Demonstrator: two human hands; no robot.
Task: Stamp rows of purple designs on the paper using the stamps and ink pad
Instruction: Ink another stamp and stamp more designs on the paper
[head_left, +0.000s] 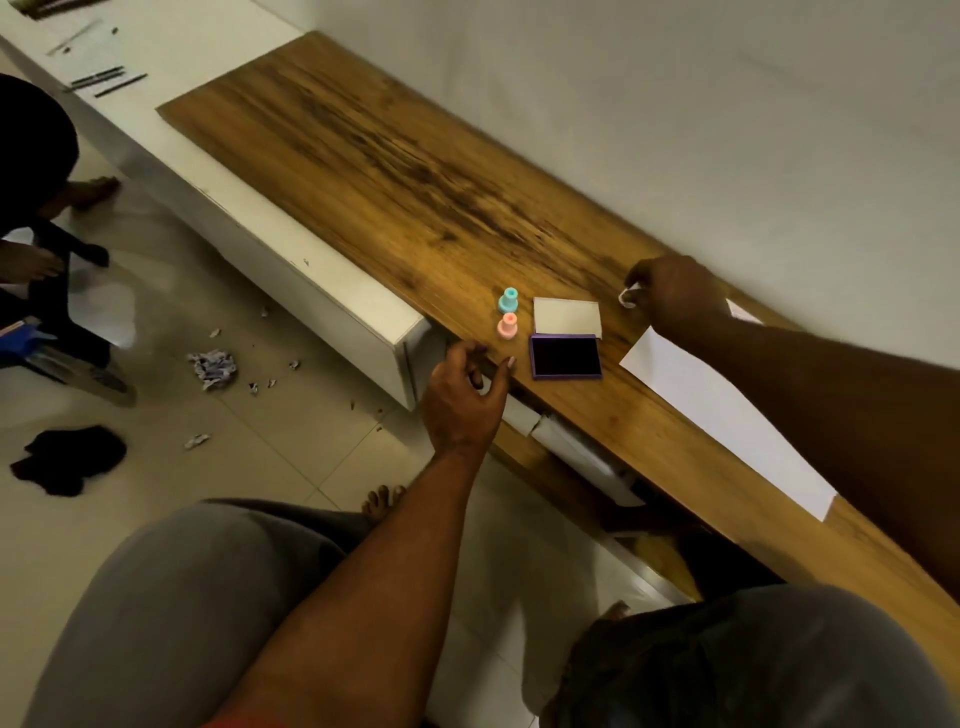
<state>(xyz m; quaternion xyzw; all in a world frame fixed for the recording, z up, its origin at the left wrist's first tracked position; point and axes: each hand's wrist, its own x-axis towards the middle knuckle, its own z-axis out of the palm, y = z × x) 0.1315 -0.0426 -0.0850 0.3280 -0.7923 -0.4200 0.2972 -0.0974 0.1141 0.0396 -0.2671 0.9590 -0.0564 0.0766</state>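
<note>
A purple ink pad (566, 356) lies open on the wooden bench (415, 182), its pale lid (566, 316) flat just behind it. Left of the pad stand two small stamps, a teal stamp (508, 300) and a pink stamp (507, 325). A white sheet of paper (727, 415) lies to the right, partly under my right forearm. My right hand (675, 296) is beyond the paper near the wall, fingers pinched on a small white stamp-like piece (627, 296). My left hand (462, 400) hovers at the bench's front edge with fingers apart, holding nothing.
The bench runs along a white wall (675, 130). A white cabinet (311, 270) adjoins it on the left. Crumpled paper scraps (213, 366) and a dark cloth (67, 460) lie on the tiled floor. Another person's legs (41, 249) are at far left.
</note>
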